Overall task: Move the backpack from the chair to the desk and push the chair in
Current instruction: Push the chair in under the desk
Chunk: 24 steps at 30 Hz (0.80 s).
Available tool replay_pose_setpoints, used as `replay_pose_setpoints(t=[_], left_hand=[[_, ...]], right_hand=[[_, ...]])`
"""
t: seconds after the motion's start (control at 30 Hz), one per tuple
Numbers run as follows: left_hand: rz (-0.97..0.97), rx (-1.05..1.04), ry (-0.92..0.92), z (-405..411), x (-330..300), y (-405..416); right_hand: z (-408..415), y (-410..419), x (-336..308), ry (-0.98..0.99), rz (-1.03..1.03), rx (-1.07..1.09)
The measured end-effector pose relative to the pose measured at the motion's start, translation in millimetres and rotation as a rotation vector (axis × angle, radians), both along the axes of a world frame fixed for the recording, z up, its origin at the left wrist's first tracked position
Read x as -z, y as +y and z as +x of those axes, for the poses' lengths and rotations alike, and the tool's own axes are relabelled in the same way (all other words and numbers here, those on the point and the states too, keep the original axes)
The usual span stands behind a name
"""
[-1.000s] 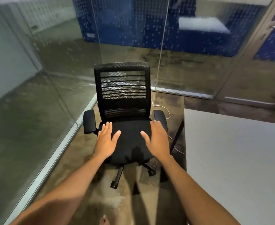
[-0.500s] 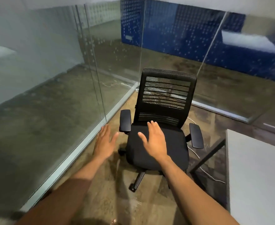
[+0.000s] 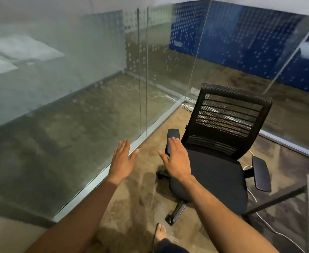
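Here, both grips were spread wide and empty: the right hand (image 3: 177, 162) over the chair (image 3: 221, 154) armrest, the left hand (image 3: 121, 161) well left of the chair.

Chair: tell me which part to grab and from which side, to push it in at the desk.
Grip the top edge of the chair backrest, coming from behind it, the glass-wall side. The backrest stands upright with a firm rim, and the seat faces away from the glass, so a push there should roll it on its casters. Both the left hand and right hand are open and empty.
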<state>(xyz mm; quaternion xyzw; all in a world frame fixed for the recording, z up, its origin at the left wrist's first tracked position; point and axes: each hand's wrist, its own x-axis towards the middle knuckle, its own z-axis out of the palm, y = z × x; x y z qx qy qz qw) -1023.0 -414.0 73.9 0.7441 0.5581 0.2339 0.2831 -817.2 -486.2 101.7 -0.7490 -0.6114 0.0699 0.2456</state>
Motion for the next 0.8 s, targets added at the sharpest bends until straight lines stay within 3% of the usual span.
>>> replay_pose_setpoints(t=[0.43, 0.8], left_hand=[[0.015, -0.003, 0.033, -6, 6, 119], [0.083, 0.041, 0.009, 41, -16, 260]], right_hand=[[3, 125, 10, 0.084, -0.003, 0.01], [53, 248, 2, 0.132, 0.026, 0.079]])
